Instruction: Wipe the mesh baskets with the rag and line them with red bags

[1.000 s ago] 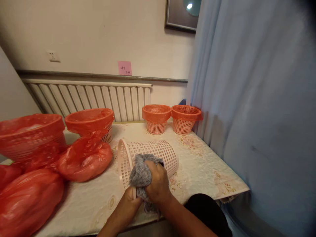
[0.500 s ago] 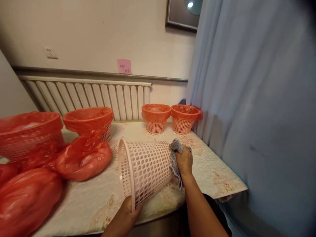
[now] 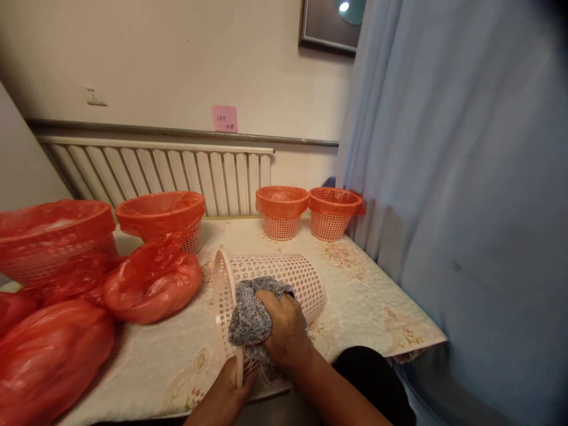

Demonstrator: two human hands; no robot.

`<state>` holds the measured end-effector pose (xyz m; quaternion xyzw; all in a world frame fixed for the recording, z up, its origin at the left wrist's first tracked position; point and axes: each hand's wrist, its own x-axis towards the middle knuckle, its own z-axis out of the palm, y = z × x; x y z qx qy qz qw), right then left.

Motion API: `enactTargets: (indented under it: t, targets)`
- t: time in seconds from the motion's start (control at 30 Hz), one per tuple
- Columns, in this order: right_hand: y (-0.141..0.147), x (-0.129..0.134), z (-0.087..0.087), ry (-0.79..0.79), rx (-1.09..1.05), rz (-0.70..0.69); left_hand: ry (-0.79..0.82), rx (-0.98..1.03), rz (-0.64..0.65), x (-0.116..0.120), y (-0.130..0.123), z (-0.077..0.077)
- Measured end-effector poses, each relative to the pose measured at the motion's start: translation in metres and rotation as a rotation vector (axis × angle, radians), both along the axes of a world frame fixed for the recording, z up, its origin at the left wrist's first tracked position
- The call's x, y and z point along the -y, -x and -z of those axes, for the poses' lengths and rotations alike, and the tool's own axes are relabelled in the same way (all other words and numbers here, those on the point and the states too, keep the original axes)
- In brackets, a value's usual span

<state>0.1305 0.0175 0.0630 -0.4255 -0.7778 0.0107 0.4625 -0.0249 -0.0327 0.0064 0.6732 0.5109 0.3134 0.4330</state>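
A pale pink perforated plastic wastebasket [image 3: 302, 273] lies on its side over the table, its open mouth facing left. My left hand [image 3: 231, 381] grips the near lower part of its rim, with the thumb outside and the other fingers mostly hidden. Bunched under my right hand [image 3: 286, 325] is a grey fuzzy cloth [image 3: 251, 310], pressed against the basket's side close to the rim. The fingers of that hand are closed on the cloth, which covers part of the holes.
Red-bag-lined baskets stand at the back right [image 3: 283, 207] and on the left [image 3: 162, 207]. Red plastic bags [image 3: 151, 284] lie left of the wastebasket. A floral cloth covers the table [image 3: 368, 296]; a blue curtain [image 3: 444, 177] hangs at the right.
My right hand has moved the cloth left along the basket's side, from the base end to near the rim. My left hand keeps its hold on the rim.
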Motion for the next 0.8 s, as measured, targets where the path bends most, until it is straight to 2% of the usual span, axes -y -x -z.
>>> enactTargets:
  t: [0.1,0.23,0.3,0.37,0.47,0.6,0.7,0.8]
  targets:
    - [-0.021,-0.024,0.003,0.014,-0.090,0.068,0.006,-0.016,-0.010,0.002,0.001,-0.002]
    - [-0.071,-0.067,0.009,0.146,-0.198,0.378,0.017,-0.016,-0.002,0.003,0.002,-0.001]
    - [-0.093,-0.079,0.012,0.202,-0.188,0.528,0.020,-0.016,0.001,0.004,0.003,0.002]
    - [-0.105,-0.084,0.015,0.224,-0.156,0.612,0.041,-0.007,0.007,0.003,0.006,0.006]
    - [-0.108,-0.083,0.019,0.217,-0.117,0.646,0.067,0.062,0.003,-0.002,0.008,0.002]
    - [-0.102,-0.081,0.021,0.235,-0.111,0.650,0.008,0.260,-0.091,-0.012,0.003,-0.025]
    - [-0.100,-0.081,0.020,0.243,-0.106,0.636,0.025,0.403,-0.163,-0.018,-0.003,-0.043]
    - [-0.095,-0.078,0.017,0.240,-0.106,0.601,0.028,0.414,-0.174,-0.020,-0.006,-0.045]
